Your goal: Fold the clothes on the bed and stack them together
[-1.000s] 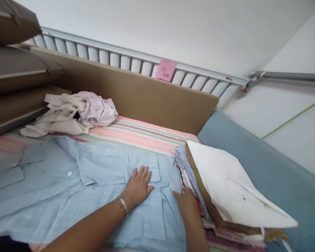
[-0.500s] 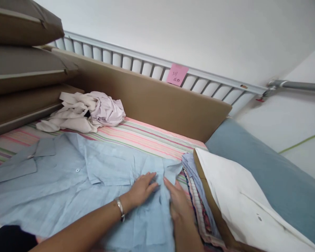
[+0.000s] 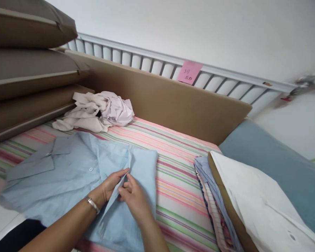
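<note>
A light blue button-up shirt (image 3: pixel 76 182) lies spread with its collar to the left. Its lower part is folded over, and the hem edge stands raised across the middle. My left hand (image 3: pixel 114 183), with a silver bracelet at the wrist, is closed on this raised edge from the left side. On the other side of it, my right hand (image 3: pixel 132 196) pinches the same edge between thumb and fingers. The fingertips of both hands nearly meet there, partly hidden by the cloth.
The shirt rests on a striped sheet (image 3: pixel 178 182). Folded clothes (image 3: pixel 262 189) are stacked at right beside a blue-grey cushion (image 3: pixel 278 161). Crumpled pale garments (image 3: pixel 102 110) lie at the back, near piled brown cushions (image 3: pixel 31 66). Behind stands a brown board (image 3: pixel 160 92); a pink note (image 3: pixel 189 72) hangs above.
The shirt's hem end has been folded back to the left, uncovering the striped sheet at right. Both hands have moved left with the edge. The view has shifted slightly.
</note>
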Available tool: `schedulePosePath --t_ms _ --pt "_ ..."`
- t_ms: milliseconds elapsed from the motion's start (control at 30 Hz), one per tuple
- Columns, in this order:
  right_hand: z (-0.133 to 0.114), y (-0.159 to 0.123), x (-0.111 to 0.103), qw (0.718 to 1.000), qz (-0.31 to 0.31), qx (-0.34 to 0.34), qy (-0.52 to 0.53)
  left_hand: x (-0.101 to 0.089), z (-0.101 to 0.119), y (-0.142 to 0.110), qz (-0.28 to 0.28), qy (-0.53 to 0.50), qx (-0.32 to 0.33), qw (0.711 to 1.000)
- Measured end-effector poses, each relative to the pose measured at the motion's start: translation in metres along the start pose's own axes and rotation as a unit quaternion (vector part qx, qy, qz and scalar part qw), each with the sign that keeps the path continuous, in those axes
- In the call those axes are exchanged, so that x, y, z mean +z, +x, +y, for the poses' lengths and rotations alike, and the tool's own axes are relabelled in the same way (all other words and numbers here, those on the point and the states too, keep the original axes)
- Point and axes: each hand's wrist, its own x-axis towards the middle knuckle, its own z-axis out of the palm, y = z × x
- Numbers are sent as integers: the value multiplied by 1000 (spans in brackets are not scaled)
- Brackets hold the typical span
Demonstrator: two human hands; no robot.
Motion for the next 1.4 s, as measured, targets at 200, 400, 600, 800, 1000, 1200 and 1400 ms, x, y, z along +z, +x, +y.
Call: schedulePosePath --t_ms 200,400,600,800,1000,1200,1400 --pt "-24 -19 -45 940 146 -95 -292 12 11 -10 -8 31 92 995" --pt "13 -22 -57 793 174 9 -584 20 -1 -35 293 312 357 830" --pt "10 -24 -70 783 169 33 -598 42 -74 -43 199 700 435 530" --pt "-21 9 -64 777 235 -64 -580 29 -108 -33 162 789 346 480" --pt "6 61 -62 748 212 -28 -628 8 -112 -17 151 798 358 460" --pt "28 68 -72 711 191 20 -676 -5 -122 17 217 804 444 330" --pt "14 49 -59 639 195 -3 -744 -18 -104 -3 166 756 499 390"
